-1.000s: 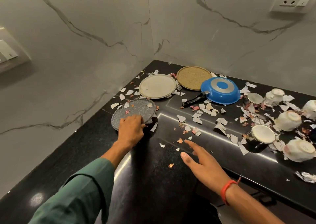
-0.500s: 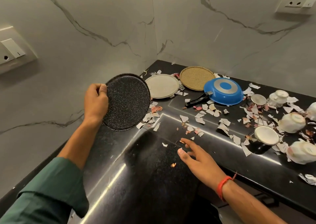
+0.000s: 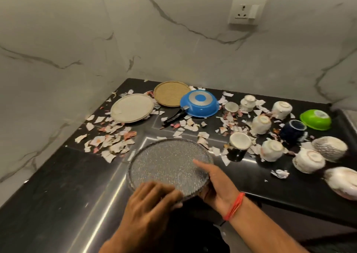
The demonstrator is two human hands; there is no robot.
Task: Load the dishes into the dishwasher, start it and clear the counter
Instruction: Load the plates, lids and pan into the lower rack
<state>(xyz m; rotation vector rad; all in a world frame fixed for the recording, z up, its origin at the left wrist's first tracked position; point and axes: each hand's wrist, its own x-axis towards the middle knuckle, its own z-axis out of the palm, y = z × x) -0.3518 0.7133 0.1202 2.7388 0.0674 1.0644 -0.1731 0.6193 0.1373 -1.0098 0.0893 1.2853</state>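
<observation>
1. Near the front edge of the black counter point(image 3: 58, 185), you hold the grey speckled plate point(image 3: 168, 162) with both hands, roughly level and lifted just above the surface.
2. Your left hand point(image 3: 152, 204) covers the plate's near rim, fingers curled over it.
3. Your right hand point(image 3: 216, 183) clasps the right rim, thumb lying across the top; a red thread point(image 3: 234, 206) circles that wrist.
4. Far left lie a white plate point(image 3: 132, 108) and a tan plate point(image 3: 171, 96), with the upturned blue pan point(image 3: 200, 103) just right of them.
5. Overturned cups point(image 3: 261, 124) and a green bowl point(image 3: 315, 119) stand to the right among torn paper scraps point(image 3: 114, 140).
</observation>
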